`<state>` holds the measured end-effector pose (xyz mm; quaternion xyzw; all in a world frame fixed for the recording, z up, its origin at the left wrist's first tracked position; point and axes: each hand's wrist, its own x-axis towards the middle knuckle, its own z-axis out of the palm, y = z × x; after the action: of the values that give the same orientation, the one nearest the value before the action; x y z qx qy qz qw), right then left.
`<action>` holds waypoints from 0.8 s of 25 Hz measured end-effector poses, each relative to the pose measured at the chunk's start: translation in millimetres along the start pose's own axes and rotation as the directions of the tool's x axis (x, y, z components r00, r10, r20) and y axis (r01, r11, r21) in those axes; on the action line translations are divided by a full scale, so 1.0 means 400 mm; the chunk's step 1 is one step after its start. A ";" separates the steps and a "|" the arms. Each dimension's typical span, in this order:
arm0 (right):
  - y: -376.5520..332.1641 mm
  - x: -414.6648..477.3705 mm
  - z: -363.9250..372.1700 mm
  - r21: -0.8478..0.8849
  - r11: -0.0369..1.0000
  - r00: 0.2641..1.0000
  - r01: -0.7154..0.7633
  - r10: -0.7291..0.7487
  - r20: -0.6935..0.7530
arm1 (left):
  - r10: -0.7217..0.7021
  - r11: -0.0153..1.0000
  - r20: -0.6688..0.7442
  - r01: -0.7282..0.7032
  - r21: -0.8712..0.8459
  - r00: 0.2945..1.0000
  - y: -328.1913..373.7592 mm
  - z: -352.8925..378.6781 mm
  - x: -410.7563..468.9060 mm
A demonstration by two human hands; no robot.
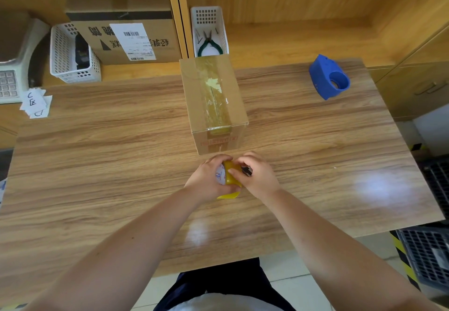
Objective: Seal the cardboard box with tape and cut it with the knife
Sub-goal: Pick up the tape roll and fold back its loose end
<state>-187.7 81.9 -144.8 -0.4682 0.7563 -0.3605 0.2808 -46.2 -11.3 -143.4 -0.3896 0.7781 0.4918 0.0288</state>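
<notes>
While both hands meet just short of the box:
Left hand (206, 179): fingers wrapped around yellow tape roll (230, 177).
Right hand (257, 177): fingers pinching black knife (247, 171), thumb on roll.
Cardboard box (213, 101): just beyond fingertips, taped seam, near edge facing them.
Counter (97, 165): bare wood either side of the fingers.

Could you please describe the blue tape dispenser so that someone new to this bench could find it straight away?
Start at the wooden table and find the cardboard box standing near its far edge. Look right along that edge, towards the far right corner. The blue tape dispenser lies there alone, the only blue plastic thing on the tabletop.
</notes>
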 end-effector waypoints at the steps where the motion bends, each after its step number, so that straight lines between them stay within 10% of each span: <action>1: -0.001 0.001 0.001 0.031 0.999 0.999 -0.036 0.036 0.002 | 0.007 1.000 0.008 -0.007 0.020 1.000 -0.001 -0.005 0.000; 8: -0.019 0.012 -0.002 -0.023 0.999 0.999 -0.037 0.037 0.005 | 0.012 0.979 0.161 -0.045 0.199 0.987 0.002 -0.026 -0.005; 20: -0.117 0.018 -0.144 -0.199 0.954 0.948 0.224 -0.261 -0.180 | 0.055 0.998 0.156 -0.053 -0.015 0.986 0.128 -0.077 -0.014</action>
<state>-210.7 77.6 -74.2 -0.5413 0.7465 -0.3701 0.1125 -64.4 -21.3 -87.0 -0.3288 0.7812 0.5255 0.0742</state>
